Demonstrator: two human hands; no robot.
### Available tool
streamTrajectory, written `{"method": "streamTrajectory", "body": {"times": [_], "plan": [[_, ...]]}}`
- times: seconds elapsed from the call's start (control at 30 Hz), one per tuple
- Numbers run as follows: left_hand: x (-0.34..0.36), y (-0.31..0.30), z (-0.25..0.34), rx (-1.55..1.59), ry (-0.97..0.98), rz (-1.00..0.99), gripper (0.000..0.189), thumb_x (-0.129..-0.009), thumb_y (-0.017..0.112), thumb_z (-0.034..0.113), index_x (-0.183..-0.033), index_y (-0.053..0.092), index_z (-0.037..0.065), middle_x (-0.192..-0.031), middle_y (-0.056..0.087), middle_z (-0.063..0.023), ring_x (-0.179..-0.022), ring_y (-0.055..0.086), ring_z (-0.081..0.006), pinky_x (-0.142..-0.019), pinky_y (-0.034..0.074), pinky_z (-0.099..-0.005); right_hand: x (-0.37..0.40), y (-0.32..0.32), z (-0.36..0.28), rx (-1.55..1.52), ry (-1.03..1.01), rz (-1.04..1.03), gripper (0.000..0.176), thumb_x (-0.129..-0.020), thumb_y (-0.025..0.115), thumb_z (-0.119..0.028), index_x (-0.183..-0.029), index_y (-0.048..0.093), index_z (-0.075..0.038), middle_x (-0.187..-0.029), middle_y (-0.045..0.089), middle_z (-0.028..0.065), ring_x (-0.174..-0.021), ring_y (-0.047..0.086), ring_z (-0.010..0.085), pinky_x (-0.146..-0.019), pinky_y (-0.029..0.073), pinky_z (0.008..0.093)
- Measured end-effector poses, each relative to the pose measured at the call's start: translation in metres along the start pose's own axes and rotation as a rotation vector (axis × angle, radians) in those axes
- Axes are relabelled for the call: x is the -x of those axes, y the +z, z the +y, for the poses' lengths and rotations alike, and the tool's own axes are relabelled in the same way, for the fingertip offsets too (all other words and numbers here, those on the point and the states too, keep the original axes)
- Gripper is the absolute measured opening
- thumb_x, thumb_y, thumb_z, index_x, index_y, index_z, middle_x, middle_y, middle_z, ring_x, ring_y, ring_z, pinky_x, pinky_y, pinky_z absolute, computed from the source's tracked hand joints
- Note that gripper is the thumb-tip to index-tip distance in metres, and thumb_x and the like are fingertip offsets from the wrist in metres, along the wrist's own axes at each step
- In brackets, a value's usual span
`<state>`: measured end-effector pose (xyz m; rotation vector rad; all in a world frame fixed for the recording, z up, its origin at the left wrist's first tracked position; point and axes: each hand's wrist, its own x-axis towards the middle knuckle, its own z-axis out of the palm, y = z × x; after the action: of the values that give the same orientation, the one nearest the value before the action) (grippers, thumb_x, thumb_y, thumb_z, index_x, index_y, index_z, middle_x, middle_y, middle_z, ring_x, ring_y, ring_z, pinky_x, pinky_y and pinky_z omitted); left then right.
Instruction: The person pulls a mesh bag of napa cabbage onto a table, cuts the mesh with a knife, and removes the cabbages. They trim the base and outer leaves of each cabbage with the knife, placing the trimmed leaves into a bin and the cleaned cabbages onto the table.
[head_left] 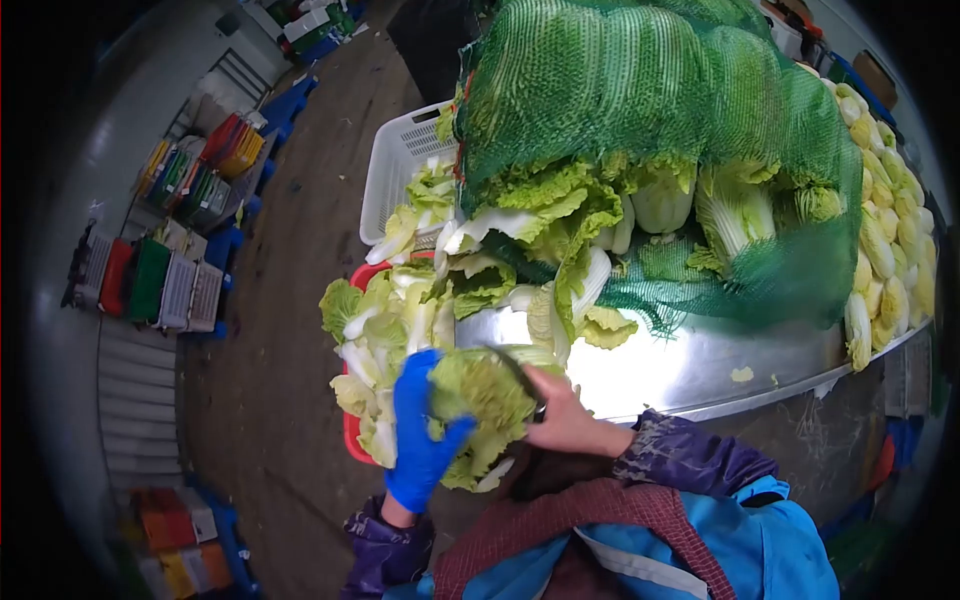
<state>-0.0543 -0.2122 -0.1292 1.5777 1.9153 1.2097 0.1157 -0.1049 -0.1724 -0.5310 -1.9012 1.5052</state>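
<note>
My left hand [416, 440], in a blue glove, is closed around a head of napa cabbage [482, 400] in front of my body. In my bare right hand [568, 415] is a knife [518, 372], its dark, blurred blade lying against the cabbage's right side. Part of the handle is hidden by my fingers. Just beyond my left hand, loose cabbage leaves [385, 335] heap over a red basket [354, 432]. More trimmed leaves [575, 285] hang at the near left of the metal table [660, 375].
A big green mesh sack [650, 90] lies on the table, its mouth facing me, with several cabbages [738, 210] inside. Pale trimmed cabbages [885, 235] are piled at the right. A white crate [400, 160] holding leaves stands left of the sack. Stacked crates [190, 180] line the left wall.
</note>
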Motion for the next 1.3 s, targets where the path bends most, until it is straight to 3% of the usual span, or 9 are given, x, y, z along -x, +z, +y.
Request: {"method": "streamTrajectory", "body": {"times": [0.13,0.23,0.4,0.6,0.73,0.8,0.97,1.07,1.3], "plan": [[-0.007,0.038,-0.013,-0.792,0.056,-0.334,0.104,-0.059,0.079,0.039,-0.142,0.022,0.013,-0.134,0.036,-0.013,-0.125,0.033,-0.0343,-0.102,0.019,-0.0587,-0.012,-0.037,0.034,-0.064,0.167,0.375,0.049,-0.067,0.064,-0.009,-0.111,0.047,0.006,-0.099,0.057,0.0171,-0.094,0.056,0.0302,-0.084,0.045,0.0359],[-0.032,0.042,-0.021,-0.998,0.03,-0.414,0.109,-0.053,0.08,0.045,-0.143,0.023,0.023,-0.129,0.041,-0.0082,-0.119,0.038,-0.0324,-0.098,0.019,-0.0601,-0.014,-0.12,0.044,-0.404,0.551,0.641,0.025,-0.08,0.055,-0.008,-0.1,0.047,0.004,-0.066,0.058,0.0098,-0.038,0.046,0.0102,-0.033,0.036,0.0226],[-0.071,0.042,-0.02,-1.036,0.053,-0.532,0.103,-0.047,0.082,0.045,-0.134,0.038,0.013,-0.106,0.05,-0.0083,-0.092,0.048,-0.0281,-0.081,0.039,-0.0446,0.039,-0.157,0.082,-0.264,0.781,0.706,0.025,-0.078,0.056,-0.001,-0.101,0.046,0.002,-0.065,0.054,0.0071,-0.042,0.047,0.0112,-0.035,0.037,0.0236],[-0.085,0.044,-0.027,-0.968,0.022,-0.553,0.099,-0.042,0.082,0.049,-0.125,0.046,0.007,-0.098,0.05,-0.0133,-0.087,0.049,-0.0315,-0.067,0.046,-0.0419,0.053,-0.14,0.024,0.218,0.203,0.89,0.053,-0.072,0.057,0.006,-0.123,0.04,0.001,-0.095,0.056,0.0085,-0.079,0.055,0.0164,-0.07,0.046,0.0265],[-0.086,0.049,-0.035,-0.851,-0.128,-0.5,0.099,-0.046,0.081,0.052,-0.124,0.046,0.003,-0.101,0.05,-0.0164,-0.093,0.05,-0.033,-0.071,0.046,-0.0428,0.06,-0.081,0.009,0.572,-0.136,0.417,0.047,-0.072,0.063,0.003,-0.116,0.046,0.001,-0.105,0.051,0.0212,-0.094,0.055,0.0349,-0.078,0.047,0.0359],[-0.089,0.05,-0.036,-0.8,-0.219,-0.514,0.099,-0.047,0.081,0.054,-0.124,0.046,0.002,-0.103,0.05,-0.0175,-0.096,0.05,-0.0333,-0.073,0.046,-0.0431,0.064,-0.062,0.007,0.355,0.152,0.135,0.044,-0.078,0.062,-0.004,-0.119,0.046,-0.004,-0.106,0.054,0.0197,-0.094,0.055,0.0375,-0.077,0.047,0.0393],[-0.077,0.055,-0.053,-0.663,-0.007,-0.414,0.109,-0.052,0.08,0.049,-0.133,0.03,-0.004,-0.12,0.048,-0.0247,-0.11,0.049,-0.037,-0.089,0.044,-0.0421,0.054,-0.052,0.049,0.467,0.269,0.038,0.035,-0.088,0.052,-0.02,-0.12,0.044,-0.005,-0.088,0.06,0.0194,-0.081,0.058,0.0386,-0.068,0.047,0.0437],[-0.079,0.054,-0.039,-0.511,-0.239,-0.512,0.114,-0.052,0.08,0.048,-0.136,0.024,-0.004,-0.123,0.047,-0.0262,-0.111,0.051,-0.0363,-0.091,0.043,-0.0405,0.041,-0.046,0.056,0.583,0.299,-0.013,0.029,-0.089,0.05,-0.021,-0.112,0.045,-0.006,-0.083,0.06,0.0175,-0.074,0.059,0.038,-0.062,0.047,0.0458],[-0.076,0.057,-0.055,-0.527,-0.164,-0.489,0.11,-0.054,0.079,0.05,-0.134,0.028,-0.006,-0.115,0.052,-0.0231,-0.101,0.055,-0.0351,-0.084,0.046,-0.0414,0.031,-0.044,0.073,0.799,0.22,-0.009,0.017,-0.086,0.05,-0.017,-0.096,0.044,-0.004,-0.067,0.057,0.0158,-0.057,0.058,0.0345,-0.049,0.046,0.0447]]}}
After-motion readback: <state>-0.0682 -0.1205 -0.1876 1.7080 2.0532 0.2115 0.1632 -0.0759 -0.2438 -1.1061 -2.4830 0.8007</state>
